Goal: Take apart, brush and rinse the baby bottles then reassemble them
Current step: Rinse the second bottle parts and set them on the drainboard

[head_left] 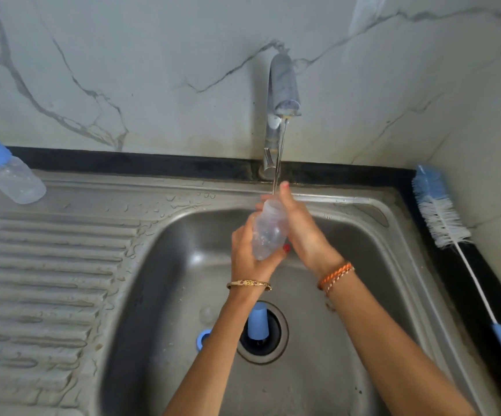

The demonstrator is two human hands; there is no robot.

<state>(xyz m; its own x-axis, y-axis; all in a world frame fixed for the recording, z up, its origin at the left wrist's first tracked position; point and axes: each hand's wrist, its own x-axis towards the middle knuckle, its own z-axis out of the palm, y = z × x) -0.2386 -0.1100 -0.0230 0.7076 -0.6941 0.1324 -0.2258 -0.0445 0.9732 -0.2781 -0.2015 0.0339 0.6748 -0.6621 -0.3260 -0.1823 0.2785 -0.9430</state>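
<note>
Closest to the person, down in the bottom of the steel sink (393,265), a blue cap (257,321) stands over the dark drain hole (262,333). Just to its left, a blue ring (202,339) peeks out from behind the left arm. A bit farther up, over the middle of the sink, both hands hold a clear bottle (268,231) with no top on it. The left hand (250,253) is curled round the bottom part of the bottle, with the thumb pressed on its side. The right hand (298,226) lies along the right side of the bottle, with its fingers reaching up by the open mouth. The bottle is tilted, with its open mouth pointing up toward the tap (279,115). A thin stream of water (277,166) runs down from the tap and lands right at the mouth of the bottle. There are drops inside the bottle. On the right, a bottle brush (441,214) with white and blue bristles lies on the black counter (465,274) beside the sink, its blue handle pointing toward the person. Far on the left, a second bottle (12,178) with a blue cover lies on the ridged draining part (48,265) of the sink. Behind it all is a gray marble wall (153,70).
</note>
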